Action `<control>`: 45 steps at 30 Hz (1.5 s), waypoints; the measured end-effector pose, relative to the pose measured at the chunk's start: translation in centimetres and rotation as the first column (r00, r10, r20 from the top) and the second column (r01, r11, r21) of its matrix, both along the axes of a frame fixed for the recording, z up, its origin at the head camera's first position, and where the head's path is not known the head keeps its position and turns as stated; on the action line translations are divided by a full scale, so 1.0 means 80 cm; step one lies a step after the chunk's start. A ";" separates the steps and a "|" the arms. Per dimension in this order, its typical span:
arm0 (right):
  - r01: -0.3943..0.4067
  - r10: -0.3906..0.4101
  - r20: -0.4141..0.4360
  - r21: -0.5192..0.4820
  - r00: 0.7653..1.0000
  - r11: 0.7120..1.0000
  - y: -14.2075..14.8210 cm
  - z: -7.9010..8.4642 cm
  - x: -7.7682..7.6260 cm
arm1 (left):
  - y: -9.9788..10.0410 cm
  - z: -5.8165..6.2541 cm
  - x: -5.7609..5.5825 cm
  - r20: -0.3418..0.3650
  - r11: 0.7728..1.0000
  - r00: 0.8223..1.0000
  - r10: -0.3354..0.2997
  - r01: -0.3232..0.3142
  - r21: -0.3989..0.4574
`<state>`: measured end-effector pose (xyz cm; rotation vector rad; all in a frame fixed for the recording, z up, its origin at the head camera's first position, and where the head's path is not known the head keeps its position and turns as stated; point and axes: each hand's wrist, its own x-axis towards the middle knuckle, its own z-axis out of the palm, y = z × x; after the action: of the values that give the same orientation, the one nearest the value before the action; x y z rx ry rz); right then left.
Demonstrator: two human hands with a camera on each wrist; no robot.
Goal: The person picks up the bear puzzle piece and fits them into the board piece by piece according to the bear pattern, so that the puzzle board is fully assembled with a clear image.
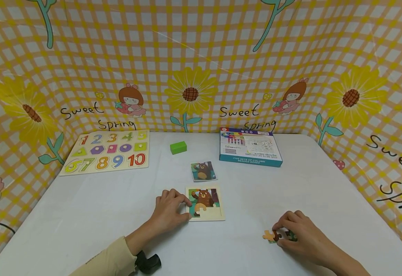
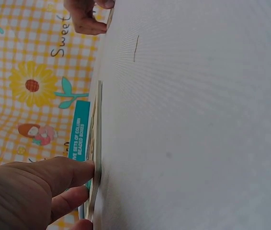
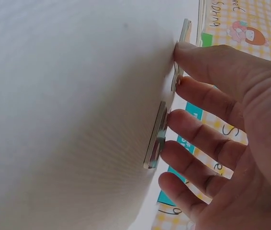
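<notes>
A wooden bear puzzle board (image 1: 215,213) lies in the middle of the table, its lower right part showing bare wood. My left hand (image 1: 170,211) holds the board's left edge, thumb near the lower corner and fingers curled above it. On the right, my right hand (image 1: 299,237) pinches an orange-and-brown puzzle piece (image 1: 268,236) between thumb and index finger, low at the tabletop. Another puzzle piece (image 3: 155,136) lies under the other fingers in the right wrist view, partly hidden by the hand in the head view.
Behind the board lies a bear picture card (image 1: 203,171). Farther back are a green block (image 1: 178,147), a number and shape board (image 1: 107,153) and a beaded-boxes carton (image 1: 251,147). A black object (image 1: 149,263) sits by the left sleeve. Patterned cloth walls enclose the table.
</notes>
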<state>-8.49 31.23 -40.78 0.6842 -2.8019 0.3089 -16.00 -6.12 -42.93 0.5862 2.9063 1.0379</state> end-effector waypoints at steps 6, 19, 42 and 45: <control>0.031 -0.035 0.084 0.047 0.996 0.998 -0.003 0.008 -0.005 | 0.000 -0.001 0.000 0.001 1.000 1.000 0.001 -0.001 -0.002; 0.041 -0.048 0.160 0.044 0.986 0.998 -0.049 0.027 -0.029 | -0.001 0.000 0.000 -0.003 1.000 1.000 -0.002 0.002 0.005; -0.076 0.071 0.121 0.040 0.990 0.996 -0.146 0.023 -0.076 | -0.001 0.000 0.000 -0.022 1.000 1.000 0.001 -0.001 -0.002; -0.095 0.090 0.124 0.036 0.988 0.995 -0.155 0.022 -0.081 | -0.001 0.000 0.000 -0.022 1.000 1.000 -0.001 0.001 -0.001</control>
<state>-14.96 18.85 -39.05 0.8340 -2.9047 0.3195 -15.98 -6.20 -42.91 0.6029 2.9250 1.0367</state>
